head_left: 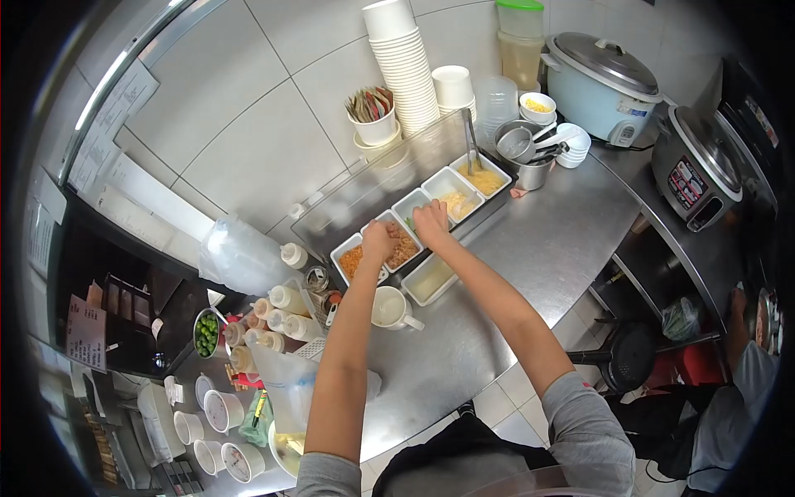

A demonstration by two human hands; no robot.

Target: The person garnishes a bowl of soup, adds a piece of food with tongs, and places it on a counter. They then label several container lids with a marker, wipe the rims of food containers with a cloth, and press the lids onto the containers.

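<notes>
Head view: left hand (pixel 379 240) in at the brown topping (pixel 404 248) beside the orange crumbs (pixel 351 262), right hand (pixel 431 223) over the next tub (pixel 410 202). Gathering, I'd judge; fingertips hidden, can't tell the grip. Lifting calls for a snug pinch.

Steel counter (pixel 555 240); on it: long topping rack (pixel 368 199), white pitcher (pixel 403 319), rectangular tub (pixel 440 293), metal pot (pixel 534 177), blue rice cooker (pixel 590 98).

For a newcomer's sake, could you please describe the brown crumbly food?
On the shiny metal counter sits a row of white rectangular tubs. The brown crumbly food lies in the second from the left, at the left hand. Its brown colour distinguishes it from the adjoining orange bits.
</notes>
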